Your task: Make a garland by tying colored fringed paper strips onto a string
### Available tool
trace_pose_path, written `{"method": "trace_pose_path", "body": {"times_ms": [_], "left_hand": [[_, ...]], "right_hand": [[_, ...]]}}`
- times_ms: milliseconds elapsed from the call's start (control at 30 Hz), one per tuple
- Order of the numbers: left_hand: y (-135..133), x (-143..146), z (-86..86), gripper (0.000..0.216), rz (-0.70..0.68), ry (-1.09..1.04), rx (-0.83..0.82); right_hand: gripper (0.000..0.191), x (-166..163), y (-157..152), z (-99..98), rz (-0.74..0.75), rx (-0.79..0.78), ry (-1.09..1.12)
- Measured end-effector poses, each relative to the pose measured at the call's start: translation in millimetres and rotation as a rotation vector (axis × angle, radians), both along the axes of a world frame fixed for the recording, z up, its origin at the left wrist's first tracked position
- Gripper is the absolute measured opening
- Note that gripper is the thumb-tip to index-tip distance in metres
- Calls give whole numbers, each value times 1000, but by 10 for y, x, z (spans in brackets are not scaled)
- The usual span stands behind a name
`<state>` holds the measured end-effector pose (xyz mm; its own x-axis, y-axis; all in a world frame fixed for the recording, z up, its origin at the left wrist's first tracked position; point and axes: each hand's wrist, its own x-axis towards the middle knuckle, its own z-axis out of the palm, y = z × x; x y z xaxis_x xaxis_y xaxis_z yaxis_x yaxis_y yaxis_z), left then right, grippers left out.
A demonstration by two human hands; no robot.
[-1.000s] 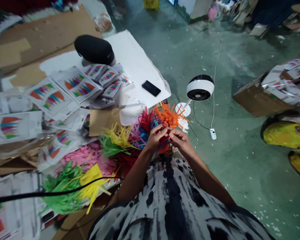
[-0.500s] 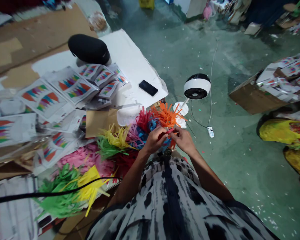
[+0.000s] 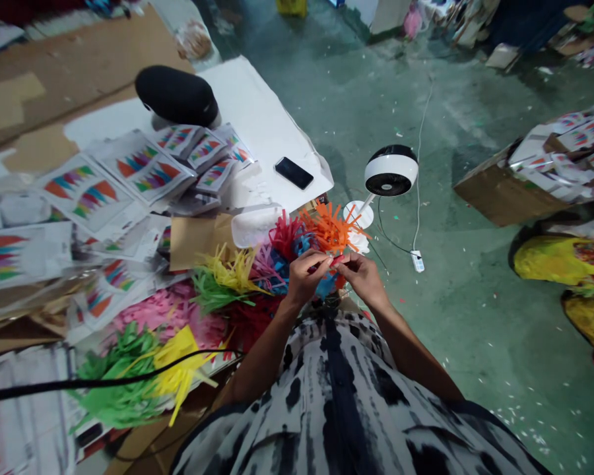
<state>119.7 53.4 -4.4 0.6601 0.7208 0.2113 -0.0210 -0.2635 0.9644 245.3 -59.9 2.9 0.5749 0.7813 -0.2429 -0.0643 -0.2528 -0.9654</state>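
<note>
My left hand (image 3: 304,274) and my right hand (image 3: 362,277) meet in front of my chest, both pinched on a bundle of fringed paper strips (image 3: 321,234) in orange, red and blue. A small red strip shows between the fingertips of the two hands. The orange fringe fans out just above my right hand. More fringed paper in yellow (image 3: 232,269), green (image 3: 123,369) and pink (image 3: 168,310) lies on the table to my left.
Printed packets with coloured fan shapes (image 3: 143,168) cover the table. A black phone (image 3: 294,173) and a black oval object (image 3: 177,96) lie on a white sheet. A small white fan (image 3: 390,173) and cable stand on the green floor. A cardboard box of packets (image 3: 534,178) sits at right.
Both hands have kept working at the same spot on the bundle; the fingertips have drawn closer together on the red strip. The view has shifted slightly.
</note>
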Motion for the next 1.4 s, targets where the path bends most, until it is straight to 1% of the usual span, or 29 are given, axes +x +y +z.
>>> {"method": "trace_pose_path", "body": {"times_ms": [100,233,300,400,467,533,600,667,733,800,833,933,967,1033,1100,1200,1267,1300,1333,1400], "left_hand": [[-26,-22,-7,19,20,29,68],[-53,-50,-51,18,39,71,131],[-60,-57,-69,20,35,107,156],[-75,-61,-86,22,23,147,206],[-89,-63,-95,22,28,133,218],[-104,-67,-101,21,75,102,194],[-115,-72,-108,20,120,77,160],[-115,-80,-117,20,120,68,147],[-106,-90,-132,21,84,72,142],[-89,-105,-158,25,55,90,109],[-79,-115,-179,29,34,105,81],[-59,-149,-288,51,-65,155,-22],[-60,-162,-340,54,-107,167,-52],[-76,-187,-460,50,-170,196,-105],[-97,-219,-581,48,-204,258,-148],[-77,-317,-705,46,-279,373,-181],[8,-435,-731,39,-310,426,-128],[74,-510,-730,35,-290,461,-59],[152,-589,-723,29,-250,513,35],[321,-742,-702,20,-152,685,262]], "right_hand": [[37,-17,-27,-12,32,-19,-1],[35,-35,-41,69,20,5,2],[35,-44,-35,127,9,23,-39],[36,-58,-16,158,10,-14,-115],[39,-66,-5,124,-8,-29,-83],[41,-71,3,66,-17,-6,8],[39,-74,10,19,6,27,80],[35,-80,20,2,51,54,103],[34,-89,34,9,77,70,104],[38,-95,48,17,58,62,121],[39,-95,53,16,34,52,137],[40,-72,47,-16,-28,37,153],[38,-59,38,-30,-32,44,132],[34,-34,16,-54,-18,58,68],[31,-13,-4,-65,12,59,38],[32,8,-14,-66,61,41,101],[35,24,-7,-69,59,36,110],[36,32,-1,-74,54,35,82],[37,39,7,-82,56,35,39],[39,43,29,-106,83,34,-45]]}}
